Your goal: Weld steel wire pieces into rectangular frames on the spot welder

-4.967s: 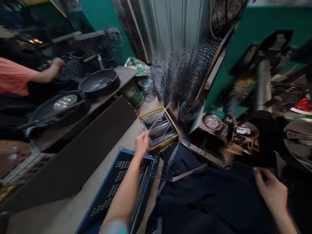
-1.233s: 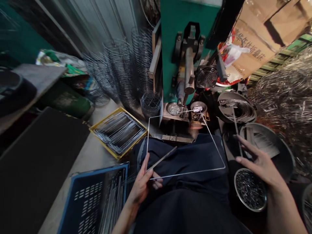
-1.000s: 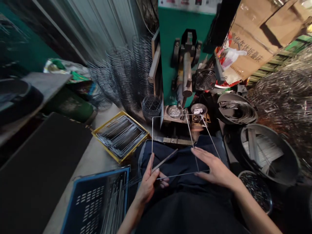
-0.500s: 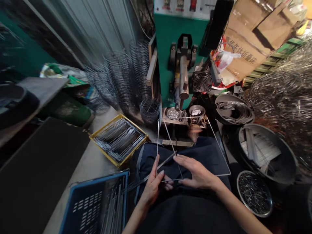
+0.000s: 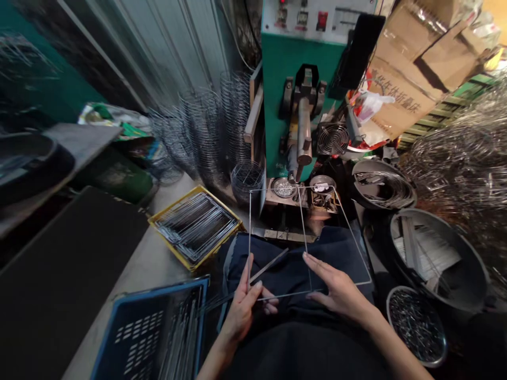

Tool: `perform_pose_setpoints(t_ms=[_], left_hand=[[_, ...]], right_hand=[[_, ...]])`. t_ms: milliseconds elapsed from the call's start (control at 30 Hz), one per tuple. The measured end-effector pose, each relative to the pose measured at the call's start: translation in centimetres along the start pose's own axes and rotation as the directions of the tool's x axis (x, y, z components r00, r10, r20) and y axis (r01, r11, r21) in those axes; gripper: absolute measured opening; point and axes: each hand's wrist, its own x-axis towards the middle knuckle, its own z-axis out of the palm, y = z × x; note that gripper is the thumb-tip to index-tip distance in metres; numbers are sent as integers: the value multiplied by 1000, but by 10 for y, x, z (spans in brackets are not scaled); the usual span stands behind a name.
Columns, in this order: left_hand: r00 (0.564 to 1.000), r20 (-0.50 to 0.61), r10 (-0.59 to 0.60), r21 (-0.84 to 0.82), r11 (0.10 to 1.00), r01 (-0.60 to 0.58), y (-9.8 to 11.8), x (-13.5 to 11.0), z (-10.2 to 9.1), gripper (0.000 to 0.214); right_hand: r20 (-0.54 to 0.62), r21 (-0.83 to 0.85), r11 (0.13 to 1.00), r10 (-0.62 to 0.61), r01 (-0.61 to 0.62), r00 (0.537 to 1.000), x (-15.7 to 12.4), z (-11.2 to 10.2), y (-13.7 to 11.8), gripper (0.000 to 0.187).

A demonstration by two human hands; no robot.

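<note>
A thin rectangular wire frame [image 5: 357, 244] lies above my lap, its far side near the machine. My left hand [image 5: 243, 301] is closed around its near left corner. A metal wire rod [image 5: 303, 221] crosses the frame from far side to near side, roughly midway. My right hand [image 5: 336, 287] touches this rod, fingertips at its left edge and thumb near its lower end. Several thin straight metal rods [image 5: 271, 265] slant across my lap past the left hand; whether that hand also grips them I cannot tell.
Ahead stands a green machine [image 5: 273, 105] with a round metal arm [image 5: 304, 126]. To the left are a yellow basket [image 5: 186, 261] of wire pieces and a blue crate [image 5: 113, 327] of rods. Pans [image 5: 485, 274] and a metal bowl [image 5: 443, 343] of small parts stand right.
The crossing rod has moved right with my right hand, away from the frame's left side, and stands more nearly in line with it. The left hand has shifted slightly left.
</note>
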Motion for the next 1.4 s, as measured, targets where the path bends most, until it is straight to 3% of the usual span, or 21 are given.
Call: perform_pose_setpoints(t_ms=[200, 733, 1400], left_hand=[[1000, 24, 18, 20, 1000, -18, -1, -6, -2, 90], [997, 67, 28, -45, 999, -25, -10, -11, 0, 87], [992, 107, 66, -33, 997, -63, 3, -9, 3, 90]], right_hand=[[48, 25, 1000, 11, -12, 999, -1, -1, -4, 91], [19, 38, 999, -19, 18, 1000, -13, -1, -3, 94], [43, 52, 998, -29, 26, 999, -5, -15, -10, 89]])
